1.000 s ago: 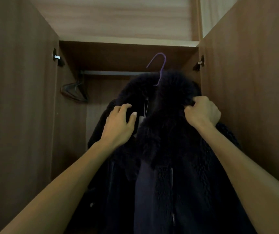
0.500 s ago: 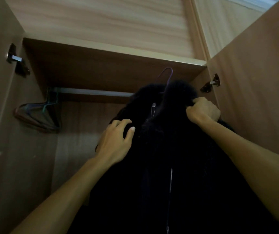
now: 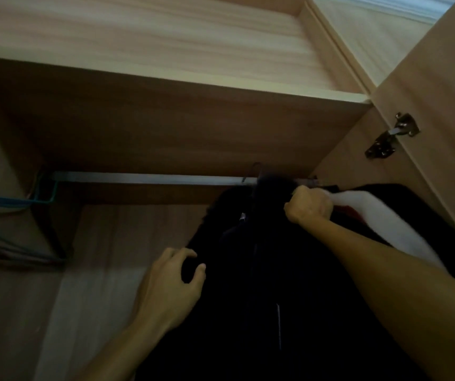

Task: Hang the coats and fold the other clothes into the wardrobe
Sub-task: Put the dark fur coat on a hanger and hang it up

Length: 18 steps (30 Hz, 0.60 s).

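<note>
Black coat (image 3: 248, 284), white garment (image 3: 380, 221) beside, spare hangers (image 3: 14, 204)

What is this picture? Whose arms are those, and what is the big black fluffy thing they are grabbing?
There is no machine here. A person wears a small camera on their head, so you see what they see: their own two arms reaching up into a light brown wooden wardrobe. The dark thing is a black fluffy coat with a zip. The right hand grips its furry collar next to the long grey metal rail where clothes hang. The left hand holds the coat's side lower down. The thin hanger hook is at the rail, but it is too dark to tell if it is properly on. On the left hang empty wire hangers. Behind the right arm is a white and black garment.
</note>
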{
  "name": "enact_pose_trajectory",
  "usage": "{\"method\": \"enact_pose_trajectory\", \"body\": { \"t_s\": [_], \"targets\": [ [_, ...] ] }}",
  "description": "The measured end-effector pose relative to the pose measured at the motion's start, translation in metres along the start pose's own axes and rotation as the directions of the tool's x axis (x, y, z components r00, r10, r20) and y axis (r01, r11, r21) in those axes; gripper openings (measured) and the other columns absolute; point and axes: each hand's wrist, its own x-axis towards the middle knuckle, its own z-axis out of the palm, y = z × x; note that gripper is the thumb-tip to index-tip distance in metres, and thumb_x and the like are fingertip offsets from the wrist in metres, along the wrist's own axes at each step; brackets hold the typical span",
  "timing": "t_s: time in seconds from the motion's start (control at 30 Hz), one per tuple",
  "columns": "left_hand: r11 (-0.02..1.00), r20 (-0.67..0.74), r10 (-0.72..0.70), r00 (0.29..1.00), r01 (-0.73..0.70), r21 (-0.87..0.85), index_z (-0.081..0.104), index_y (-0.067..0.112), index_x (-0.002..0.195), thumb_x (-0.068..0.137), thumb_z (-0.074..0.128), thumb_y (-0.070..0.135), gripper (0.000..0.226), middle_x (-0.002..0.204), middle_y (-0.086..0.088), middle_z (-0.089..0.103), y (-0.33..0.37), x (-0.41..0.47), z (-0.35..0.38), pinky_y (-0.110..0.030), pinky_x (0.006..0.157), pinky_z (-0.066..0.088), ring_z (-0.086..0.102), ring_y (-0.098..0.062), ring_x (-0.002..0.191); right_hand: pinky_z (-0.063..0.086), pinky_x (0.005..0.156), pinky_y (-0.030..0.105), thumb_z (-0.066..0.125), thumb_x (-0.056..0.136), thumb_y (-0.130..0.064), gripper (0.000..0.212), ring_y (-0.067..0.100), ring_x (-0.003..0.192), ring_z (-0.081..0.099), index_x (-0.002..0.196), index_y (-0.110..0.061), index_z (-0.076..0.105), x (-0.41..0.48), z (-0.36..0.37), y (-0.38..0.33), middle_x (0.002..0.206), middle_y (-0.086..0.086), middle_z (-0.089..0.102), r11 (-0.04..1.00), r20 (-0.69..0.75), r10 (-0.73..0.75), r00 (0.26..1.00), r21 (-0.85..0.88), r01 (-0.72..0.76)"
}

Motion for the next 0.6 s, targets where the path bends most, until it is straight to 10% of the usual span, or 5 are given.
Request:
{"method": "enact_pose_trajectory", "body": {
  "t_s": [0.2,0.6],
  "targets": [
    [0.997,-0.023,0.039,0.999,-0.040,-0.064,0.063,0.032,0.089,0.084,0.059,0.042,0.012,0.090,0.018,0.057,-0.015,0.024,0.030,-0.022,0.069,0.046,0.055,-0.001,0.083,0.043,0.071,0.035,0.054,0.091,-0.023,0.018,0.031,0.097,0.060,0.094,-0.008,0.062,0.030,0.027,0.006,0.103,0.013,0.065,0.999,-0.018,-0.011,1.000,0.034,0.011],
    [0.965,-0.047,0.167,0.985,-0.173,-0.196,0.063,0.033,0.079,0.079,0.056,0.045,0.015,0.081,0.020,0.060,-0.032,0.024,0.071,-0.015,0.067,0.044,0.055,0.004,0.080,0.036,0.050,0.026,0.058,0.091,-0.022,0.023,0.017,0.055,0.045,0.072,-0.012,0.053,0.032,0.049,-0.001,0.062,0.001,0.047,0.978,-0.098,-0.087,0.991,-0.196,0.067]
  ]
}}
